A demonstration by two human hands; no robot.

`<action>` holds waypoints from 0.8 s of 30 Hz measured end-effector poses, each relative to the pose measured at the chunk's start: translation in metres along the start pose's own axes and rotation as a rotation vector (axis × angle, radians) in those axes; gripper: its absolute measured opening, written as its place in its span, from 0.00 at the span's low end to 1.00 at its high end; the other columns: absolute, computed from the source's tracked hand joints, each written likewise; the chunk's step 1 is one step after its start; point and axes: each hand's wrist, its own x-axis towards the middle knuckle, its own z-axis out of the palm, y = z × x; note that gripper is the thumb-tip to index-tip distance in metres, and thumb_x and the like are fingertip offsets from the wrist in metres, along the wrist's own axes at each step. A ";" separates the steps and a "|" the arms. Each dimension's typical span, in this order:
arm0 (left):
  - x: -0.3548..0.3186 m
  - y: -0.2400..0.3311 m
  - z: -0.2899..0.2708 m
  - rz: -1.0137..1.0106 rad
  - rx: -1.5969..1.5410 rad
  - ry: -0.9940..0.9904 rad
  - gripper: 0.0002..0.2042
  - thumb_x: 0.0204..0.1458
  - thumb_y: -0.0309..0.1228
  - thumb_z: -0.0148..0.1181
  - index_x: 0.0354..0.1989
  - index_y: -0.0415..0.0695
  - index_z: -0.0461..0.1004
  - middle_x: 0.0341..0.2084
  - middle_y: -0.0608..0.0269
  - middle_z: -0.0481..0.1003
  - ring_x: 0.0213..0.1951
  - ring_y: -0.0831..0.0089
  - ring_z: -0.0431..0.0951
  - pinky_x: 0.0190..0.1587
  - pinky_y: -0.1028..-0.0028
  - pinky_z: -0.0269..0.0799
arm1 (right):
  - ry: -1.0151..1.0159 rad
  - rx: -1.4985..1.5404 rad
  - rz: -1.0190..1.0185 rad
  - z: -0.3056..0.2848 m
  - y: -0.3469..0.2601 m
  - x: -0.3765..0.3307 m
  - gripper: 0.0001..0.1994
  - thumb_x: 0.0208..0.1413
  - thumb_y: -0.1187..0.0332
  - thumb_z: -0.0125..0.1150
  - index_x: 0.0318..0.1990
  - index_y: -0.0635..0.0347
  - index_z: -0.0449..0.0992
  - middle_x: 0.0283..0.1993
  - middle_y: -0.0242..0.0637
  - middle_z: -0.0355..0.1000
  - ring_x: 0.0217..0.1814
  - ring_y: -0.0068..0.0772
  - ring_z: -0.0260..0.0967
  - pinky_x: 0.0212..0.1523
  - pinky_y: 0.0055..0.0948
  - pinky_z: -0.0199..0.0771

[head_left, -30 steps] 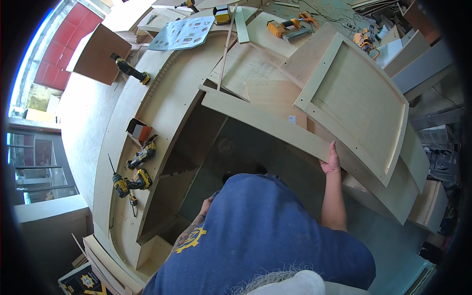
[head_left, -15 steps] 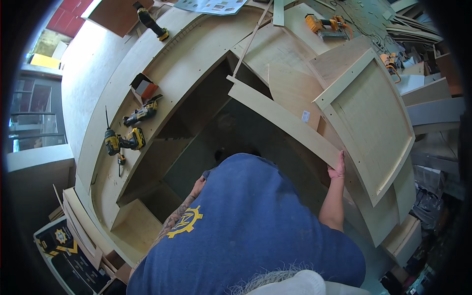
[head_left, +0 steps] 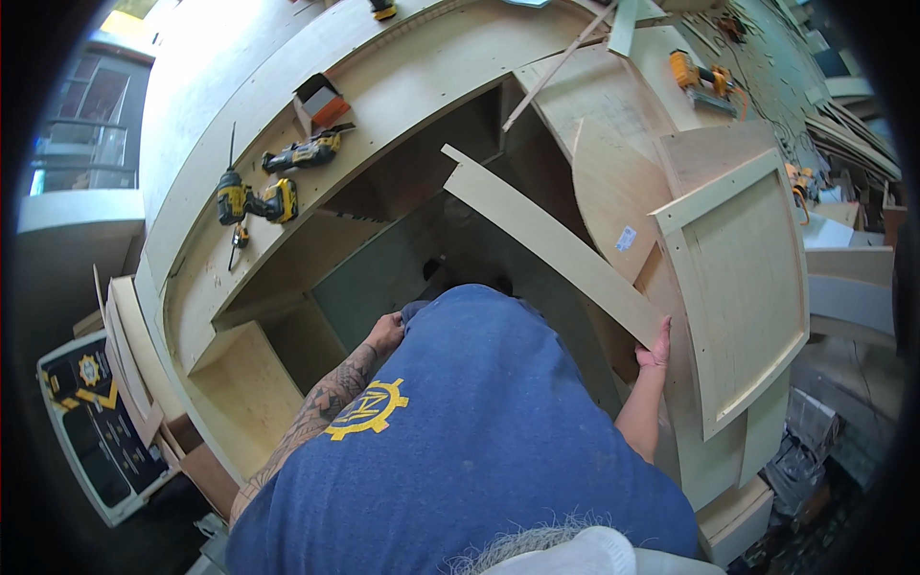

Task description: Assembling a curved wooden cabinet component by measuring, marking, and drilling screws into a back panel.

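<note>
Since the earlier frames, the long plywood strip [head_left: 556, 244] has swung so that its far end now points toward the upper middle of the frame, and the view has drifted so the cordless tools sit farther up at the left.

That strip runs diagonally from just above center down to the right of center, over the dark opening of the curved plywood cabinet [head_left: 412, 77]. Its lower end meets the right hand [head_left: 655, 347], whose fingers press flat against the strip's end edge; the hand is open and bracing rather than wrapped around it. The left hand [head_left: 386, 333] is left of center, well apart from the strip, down by the person's hip; its fingers curl against the dark trousers, and I cannot tell whether it grips anything.

Just right of the strip lies a framed plywood panel [head_left: 747, 278], leaning across the stack at the right side. A yellow drill [head_left: 251, 199] and a second power tool [head_left: 305, 151] rest on the cabinet's curved top at the upper left.

Much of the cabinet's inside is hidden by the person's blue shirt [head_left: 479, 441], and the strip's underside is out of sight.
</note>
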 end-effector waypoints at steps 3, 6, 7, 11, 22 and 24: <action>0.003 -0.026 -0.001 -0.091 0.187 0.119 0.16 0.60 0.38 0.59 0.50 0.41 0.80 0.41 0.62 0.83 0.45 0.73 0.79 0.51 0.69 0.73 | -0.009 -0.022 0.025 0.009 0.002 -0.005 0.43 0.45 0.33 0.70 0.63 0.53 0.70 0.63 0.35 0.72 0.66 0.42 0.65 0.66 0.45 0.63; -0.002 -0.034 0.004 -0.060 0.344 0.120 0.18 0.60 0.42 0.59 0.50 0.42 0.80 0.41 0.59 0.83 0.45 0.70 0.79 0.51 0.66 0.73 | -0.109 -0.077 0.086 0.011 -0.002 -0.006 0.44 0.45 0.32 0.69 0.63 0.54 0.70 0.63 0.36 0.71 0.66 0.43 0.65 0.67 0.45 0.62; -0.008 -0.013 0.012 -0.115 0.290 0.086 0.17 0.60 0.41 0.59 0.50 0.42 0.80 0.40 0.60 0.83 0.44 0.70 0.79 0.50 0.66 0.74 | -0.110 -0.084 0.090 0.008 0.002 -0.007 0.44 0.45 0.32 0.69 0.63 0.54 0.70 0.63 0.36 0.71 0.66 0.43 0.65 0.67 0.45 0.62; -0.029 0.021 0.024 -0.200 -0.211 -0.027 0.16 0.61 0.40 0.60 0.48 0.41 0.80 0.40 0.62 0.83 0.43 0.71 0.79 0.48 0.68 0.74 | -0.166 -0.113 0.109 0.028 0.006 -0.024 0.45 0.45 0.31 0.68 0.63 0.56 0.70 0.63 0.37 0.71 0.66 0.43 0.65 0.66 0.46 0.62; -0.020 0.017 0.026 -0.231 0.328 0.218 0.14 0.54 0.37 0.61 0.44 0.43 0.82 0.37 0.46 0.82 0.43 0.54 0.84 0.50 0.61 0.77 | -0.192 -0.143 0.078 0.040 0.002 -0.014 0.42 0.51 0.32 0.64 0.63 0.58 0.70 0.63 0.39 0.71 0.65 0.44 0.66 0.66 0.46 0.64; -0.018 0.020 0.022 -0.186 0.422 0.210 0.15 0.53 0.37 0.61 0.44 0.43 0.82 0.38 0.45 0.82 0.44 0.51 0.83 0.51 0.61 0.77 | -0.288 -0.131 0.161 0.056 0.004 -0.007 0.42 0.50 0.33 0.65 0.62 0.58 0.70 0.62 0.39 0.72 0.65 0.43 0.67 0.66 0.45 0.65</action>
